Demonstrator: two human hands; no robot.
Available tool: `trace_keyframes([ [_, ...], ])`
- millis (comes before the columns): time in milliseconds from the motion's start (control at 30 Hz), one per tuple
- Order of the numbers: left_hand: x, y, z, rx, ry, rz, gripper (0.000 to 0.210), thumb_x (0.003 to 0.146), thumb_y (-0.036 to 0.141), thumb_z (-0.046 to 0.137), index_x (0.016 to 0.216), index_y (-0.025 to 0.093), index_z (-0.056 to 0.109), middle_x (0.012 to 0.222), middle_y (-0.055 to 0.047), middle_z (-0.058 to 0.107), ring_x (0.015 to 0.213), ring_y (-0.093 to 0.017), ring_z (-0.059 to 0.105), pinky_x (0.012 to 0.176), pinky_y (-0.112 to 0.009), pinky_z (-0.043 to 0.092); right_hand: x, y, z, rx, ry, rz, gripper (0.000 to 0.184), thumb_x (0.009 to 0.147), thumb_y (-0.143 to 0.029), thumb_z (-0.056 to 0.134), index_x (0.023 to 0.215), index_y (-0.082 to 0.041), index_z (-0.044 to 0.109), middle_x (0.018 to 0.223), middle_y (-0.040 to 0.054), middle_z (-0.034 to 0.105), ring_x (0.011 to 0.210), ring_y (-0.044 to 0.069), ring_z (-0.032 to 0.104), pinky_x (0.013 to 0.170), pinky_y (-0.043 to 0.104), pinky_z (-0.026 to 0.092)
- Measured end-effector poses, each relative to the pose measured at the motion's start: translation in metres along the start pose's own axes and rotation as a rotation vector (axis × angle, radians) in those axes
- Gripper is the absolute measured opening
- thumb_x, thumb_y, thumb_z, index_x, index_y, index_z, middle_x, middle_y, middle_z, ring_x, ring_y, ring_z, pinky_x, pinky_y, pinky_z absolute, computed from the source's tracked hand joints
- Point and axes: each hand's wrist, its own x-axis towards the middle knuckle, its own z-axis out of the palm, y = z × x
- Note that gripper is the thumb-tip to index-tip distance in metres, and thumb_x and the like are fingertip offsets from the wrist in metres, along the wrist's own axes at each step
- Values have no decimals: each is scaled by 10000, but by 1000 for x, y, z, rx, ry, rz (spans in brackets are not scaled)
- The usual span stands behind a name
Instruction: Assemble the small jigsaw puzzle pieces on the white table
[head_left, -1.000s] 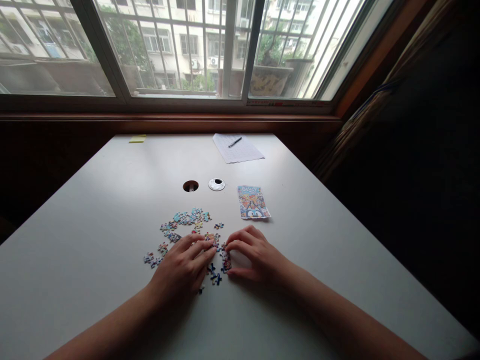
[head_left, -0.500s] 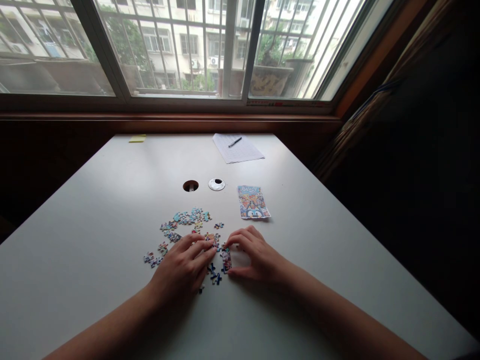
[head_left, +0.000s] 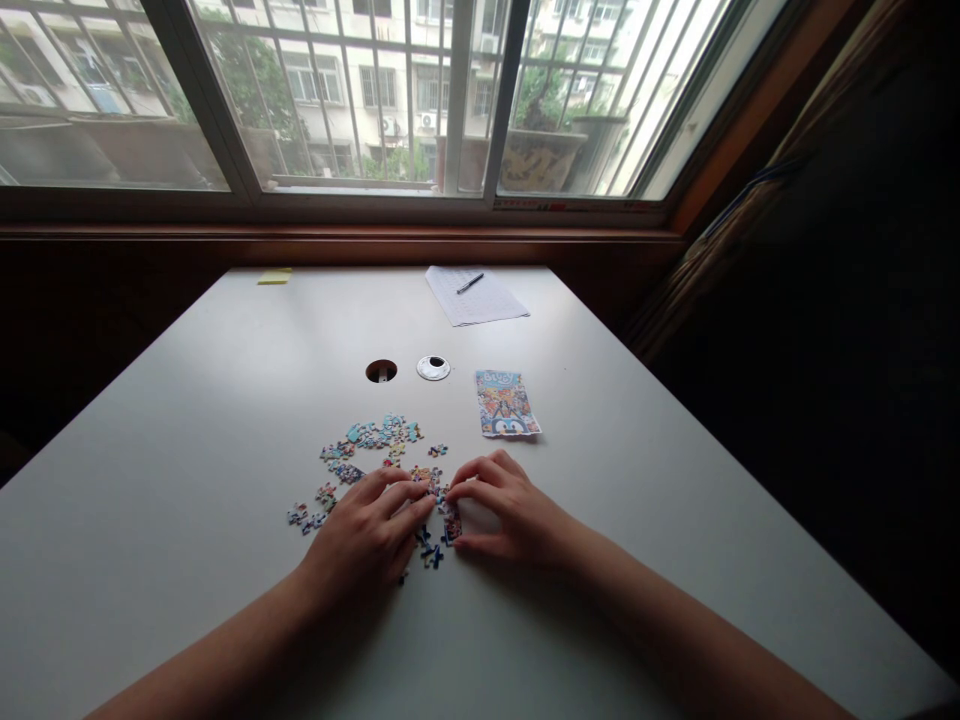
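Note:
Small jigsaw pieces [head_left: 384, 432] lie in a loose cluster on the white table. My left hand [head_left: 375, 525] is closed at the fingertips on jigsaw pieces near the cluster's right side, partly hiding them. Facing it, my right hand [head_left: 510, 508] curls its thumb and fingers around a small joined section of jigsaw puzzle [head_left: 452, 524], gripping its edges flat on the table. Dark blue jigsaw pieces [head_left: 431, 555] rest just below, between the hands. Beyond my right hand is a printed picture sheet [head_left: 506, 402] with colourful cartoon figures.
Toward the window, the table [head_left: 225, 400] bears a paper sheet [head_left: 480, 305] with a pen [head_left: 470, 284] on it, and yellow sticky notes [head_left: 274, 276]. A round cable hole [head_left: 381, 371] sits beside its silver cover [head_left: 433, 368]. A dark curtain hangs at right.
Both hands stay almost in place. The right fingertips have shifted slightly left along the joined puzzle section, covering a little more of its top.

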Motion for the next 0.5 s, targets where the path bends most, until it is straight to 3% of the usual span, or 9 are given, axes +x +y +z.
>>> trace_keyframes([
  [500,1,1,-2,16,17,7,360,905,157,565,1250,232,636,1229,-37,676,1149,-267,543,1020,-477,501,-2,-1,-3,-58,-30,-25,380,840,-437,749,1150,-246,643,1212,81,623,1074,259,495,969,447,433],
])
